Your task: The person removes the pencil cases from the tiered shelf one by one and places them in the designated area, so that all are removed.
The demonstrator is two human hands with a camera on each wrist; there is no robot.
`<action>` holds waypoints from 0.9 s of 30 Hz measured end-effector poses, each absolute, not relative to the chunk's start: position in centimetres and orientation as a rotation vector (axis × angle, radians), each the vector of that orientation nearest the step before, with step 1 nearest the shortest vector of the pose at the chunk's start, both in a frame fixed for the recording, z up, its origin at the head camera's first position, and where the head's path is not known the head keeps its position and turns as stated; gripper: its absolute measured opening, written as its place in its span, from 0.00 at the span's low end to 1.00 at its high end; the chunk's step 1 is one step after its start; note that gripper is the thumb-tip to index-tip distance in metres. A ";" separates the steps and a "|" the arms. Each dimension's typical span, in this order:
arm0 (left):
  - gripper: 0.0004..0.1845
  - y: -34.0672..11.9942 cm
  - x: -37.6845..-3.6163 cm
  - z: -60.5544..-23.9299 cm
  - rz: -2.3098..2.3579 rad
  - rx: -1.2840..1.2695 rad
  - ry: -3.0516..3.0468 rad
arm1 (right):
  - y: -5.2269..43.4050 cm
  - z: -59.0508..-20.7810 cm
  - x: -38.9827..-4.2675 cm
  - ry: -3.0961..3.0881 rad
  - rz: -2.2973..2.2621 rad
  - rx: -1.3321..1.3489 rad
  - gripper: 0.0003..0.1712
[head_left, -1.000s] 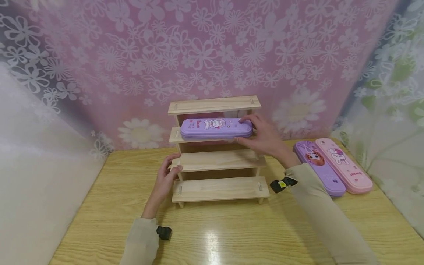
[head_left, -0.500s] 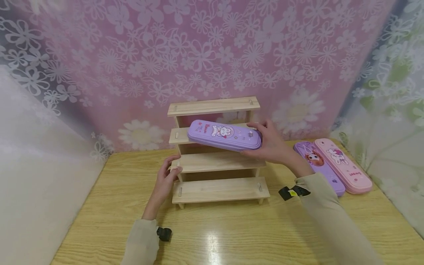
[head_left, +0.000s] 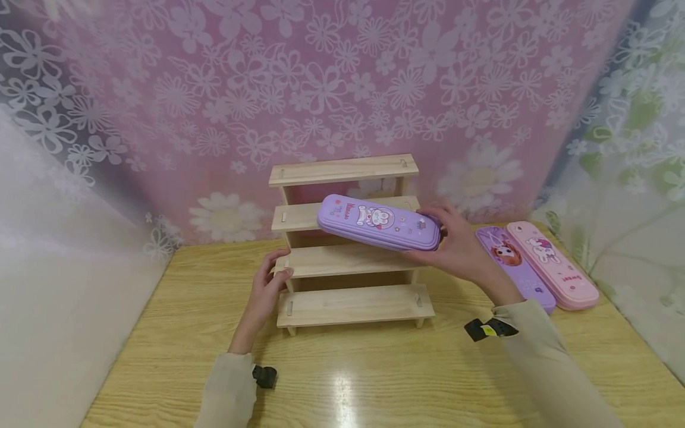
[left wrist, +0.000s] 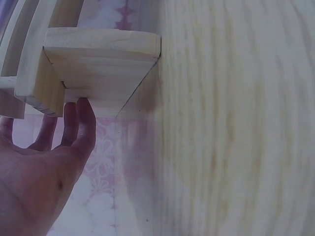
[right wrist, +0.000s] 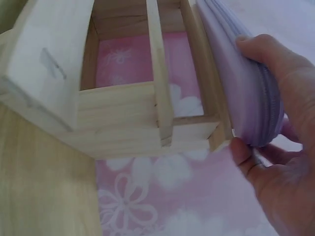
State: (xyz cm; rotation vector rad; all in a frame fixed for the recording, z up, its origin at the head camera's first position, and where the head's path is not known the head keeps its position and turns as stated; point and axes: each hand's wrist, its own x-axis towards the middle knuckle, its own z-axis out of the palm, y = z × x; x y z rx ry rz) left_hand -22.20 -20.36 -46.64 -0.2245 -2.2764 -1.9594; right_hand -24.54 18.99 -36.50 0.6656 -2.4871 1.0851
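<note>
My right hand (head_left: 461, 248) grips the right end of a purple pencil case (head_left: 379, 221) with a rabbit picture on its lid. The case is tilted, left end higher, in front of the second shelf from the top of a stepped wooden rack (head_left: 355, 306). In the right wrist view the thumb and fingers clasp the zipped edge of the case (right wrist: 246, 93). Down at the rack's left side, my left hand (head_left: 266, 288) holds the end of the second shelf from the bottom. The left wrist view shows its fingers (left wrist: 86, 125) behind the wooden upright; the thumb is hidden there.
To the right on the wooden table (head_left: 342, 362) lie a purple pencil case with a doll picture (head_left: 505, 255) and a pink pencil case (head_left: 556, 267), side by side. A pink flowered cloth (head_left: 332, 89) hangs close behind the rack.
The purple pencil case has come off the second shelf from the top, moving right and towards me, and has tilted. My right hand moved with it. The left hand stays on the rack.
</note>
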 end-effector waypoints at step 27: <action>0.21 -20.2 -22.1 -46.5 -1.962 -0.199 -2.279 | 27.4 -38.9 -19.3 -2.100 1.252 0.239 0.42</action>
